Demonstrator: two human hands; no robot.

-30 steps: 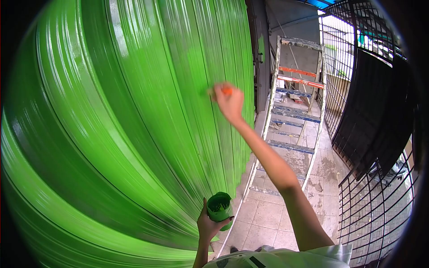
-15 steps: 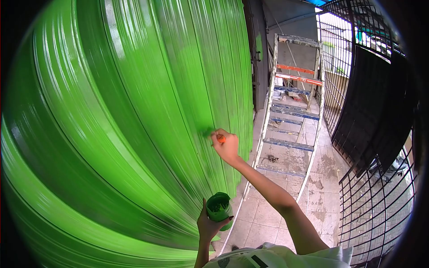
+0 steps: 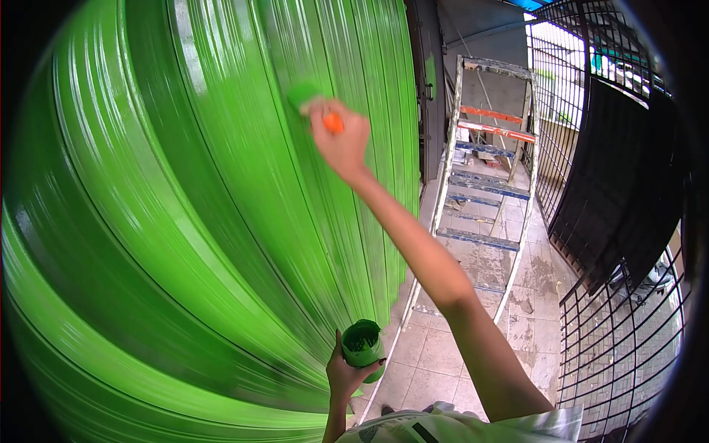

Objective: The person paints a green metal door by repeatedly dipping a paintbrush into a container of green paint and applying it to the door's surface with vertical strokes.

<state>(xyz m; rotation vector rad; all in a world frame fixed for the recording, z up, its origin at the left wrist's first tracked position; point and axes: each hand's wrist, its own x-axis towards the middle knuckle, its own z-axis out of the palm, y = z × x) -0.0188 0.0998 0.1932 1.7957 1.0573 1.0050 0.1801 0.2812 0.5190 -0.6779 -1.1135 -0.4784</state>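
The right hand (image 3: 346, 142) is up high in front of the green wall (image 3: 214, 244), and its grip is closed around a brush (image 3: 334, 122). The round orange end of the brush sticks out of the fist, toward the person. The other end is green and a bit blurry. It looks like it is on the wall, but the blur makes it hard to tell if it really touches. The wall has long bumps that run up and down. Much of it is shiny bright green, and some strips near the brush look gray and streaky. The left hand (image 3: 345, 375) is down low, near the bottom of the wall. Its grip is wrapped around a green cup (image 3: 362, 356), with the thumb on one side and fingers on the other. The top of the cup is open, and the inside is dark green with light spots. On the right, a ladder (image 3: 481, 240) stands on the tile floor (image 3: 436, 362). It has paint marks all over its steps. Past the ladder there is a fence (image 3: 628, 369) with black bars.
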